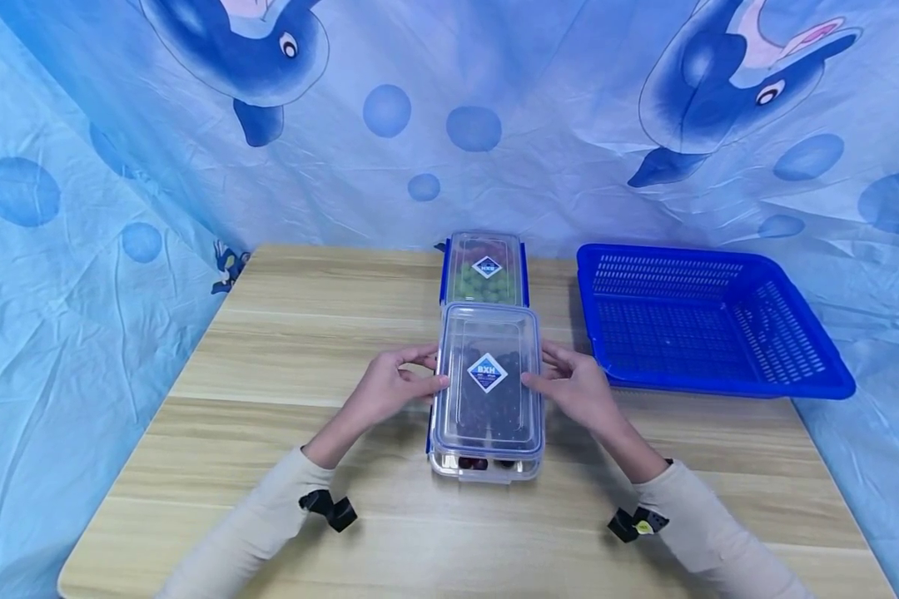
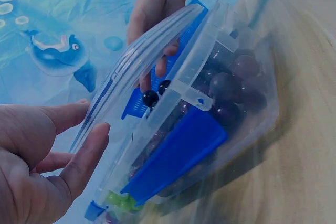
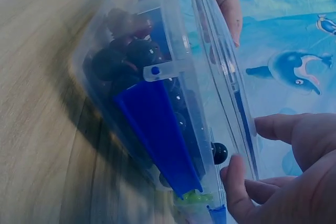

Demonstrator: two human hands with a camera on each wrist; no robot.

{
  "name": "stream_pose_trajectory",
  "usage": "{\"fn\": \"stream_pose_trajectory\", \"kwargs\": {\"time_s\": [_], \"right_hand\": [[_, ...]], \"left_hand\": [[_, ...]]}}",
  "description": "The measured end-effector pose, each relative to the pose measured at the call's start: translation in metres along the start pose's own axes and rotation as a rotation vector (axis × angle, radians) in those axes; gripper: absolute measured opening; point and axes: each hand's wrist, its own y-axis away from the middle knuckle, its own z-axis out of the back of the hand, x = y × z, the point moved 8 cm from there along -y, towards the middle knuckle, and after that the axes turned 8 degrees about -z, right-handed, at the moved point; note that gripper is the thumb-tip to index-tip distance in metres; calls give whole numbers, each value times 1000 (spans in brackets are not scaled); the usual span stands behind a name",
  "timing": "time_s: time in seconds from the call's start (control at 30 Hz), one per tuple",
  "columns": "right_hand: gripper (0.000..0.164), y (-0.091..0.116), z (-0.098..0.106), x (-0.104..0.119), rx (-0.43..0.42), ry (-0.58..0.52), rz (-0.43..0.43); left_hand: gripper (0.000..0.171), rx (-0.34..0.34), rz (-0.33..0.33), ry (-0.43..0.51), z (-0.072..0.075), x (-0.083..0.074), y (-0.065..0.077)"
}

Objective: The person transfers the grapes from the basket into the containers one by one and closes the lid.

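Observation:
A clear lid (image 1: pixel 487 329) with a diamond-shaped label is pinched by its two long sides, my left hand (image 1: pixel 391 384) on one side and my right hand (image 1: pixel 578 387) on the other. Each thumb lies over the lid's edge, with fingers below. Under it stands a clear plastic food box (image 1: pixel 449 464) full of dark round grapes (image 2: pixel 226 87). Both wrist views show a gap between lid and box, with a few grapes (image 3: pixel 219 153) poking above the rim. Blue side latches (image 3: pixel 160 135) hang down along the box walls.
Directly behind stands a second lidded box (image 1: pixel 487 287) with green grapes and something reddish inside. To the right is a blue plastic basket (image 1: pixel 727 385). A blue dolphin-print curtain (image 1: pixel 434 100) hangs behind the wooden table (image 1: pixel 330 333). Black wrist cameras (image 1: pixel 330 509) sit on both sleeves.

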Motion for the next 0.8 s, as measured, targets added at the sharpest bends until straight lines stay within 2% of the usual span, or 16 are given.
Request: {"fn": "stream_pose_trajectory", "kwargs": {"time_s": [0.2,0.47,0.8], "right_hand": [[74,1,-5,-1,-27,123,6],[75,3,-9,-2,-60,248,39],[73,6,-18,-11,-15,210,27]], "left_hand": [[65,4,18,14,-2,10,2],[66,13,44,-21,-2,19,5],[63,17,105,14,-7,29,8]]}}
